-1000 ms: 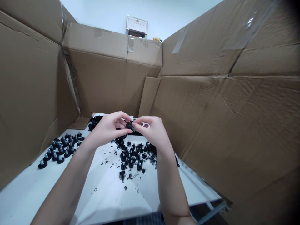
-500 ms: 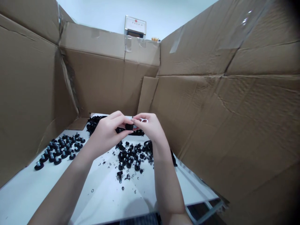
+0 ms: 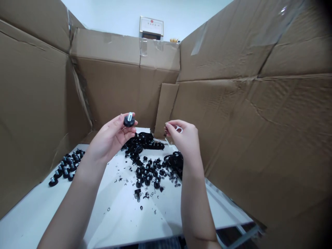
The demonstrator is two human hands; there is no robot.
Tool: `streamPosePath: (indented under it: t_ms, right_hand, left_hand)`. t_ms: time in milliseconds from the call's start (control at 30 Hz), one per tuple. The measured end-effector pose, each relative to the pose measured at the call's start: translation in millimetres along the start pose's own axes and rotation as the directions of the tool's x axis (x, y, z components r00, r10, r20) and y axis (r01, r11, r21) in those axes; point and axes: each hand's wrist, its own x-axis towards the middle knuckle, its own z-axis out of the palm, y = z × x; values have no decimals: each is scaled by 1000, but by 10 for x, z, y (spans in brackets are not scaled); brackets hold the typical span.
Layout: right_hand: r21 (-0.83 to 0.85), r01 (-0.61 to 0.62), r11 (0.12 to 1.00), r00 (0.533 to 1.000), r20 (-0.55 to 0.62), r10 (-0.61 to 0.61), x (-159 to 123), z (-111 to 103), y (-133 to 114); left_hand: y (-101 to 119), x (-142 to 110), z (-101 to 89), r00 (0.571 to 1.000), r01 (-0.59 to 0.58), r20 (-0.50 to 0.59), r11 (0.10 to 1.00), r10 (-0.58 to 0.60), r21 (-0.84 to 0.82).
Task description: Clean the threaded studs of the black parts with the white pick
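Observation:
My left hand [image 3: 110, 136] is raised above the table, its thumb and fingers pinching a black levelling foot [image 3: 129, 121]. The foot's bare metal stud points up. Apart from it to the right, my right hand [image 3: 183, 135] is closed around what look like small scissors with white finger loops [image 3: 178, 129]; most of the tool is hidden in the palm. A small dark scrap [image 3: 165, 132] shows at the right fingertips. Below and between the hands lies a loose group of black feet [image 3: 147, 173] with trimmed rings and shavings around them.
Rows of black feet, studs up, stand on the white table [image 3: 116, 224] at the left [image 3: 66, 167]. A heap of black parts [image 3: 140, 141] lies at the back, and a black bundle [image 3: 176, 160] below my right hand. Tall cardboard walls [image 3: 116, 83] enclose the back and both sides.
My hands were together at the foot and have moved apart, left hand leftward and up, right hand rightward. The foot has turned so its stud shows upright. The view has shifted slightly.

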Motion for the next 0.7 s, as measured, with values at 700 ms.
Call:
streamPosePath:
  t_ms: [700]
  right_hand:
    - [-555,-189,810,961,-274,37,155,-62,150]
  left_hand:
    - [10,136,-243,993,-54,-109,991,41,-126]
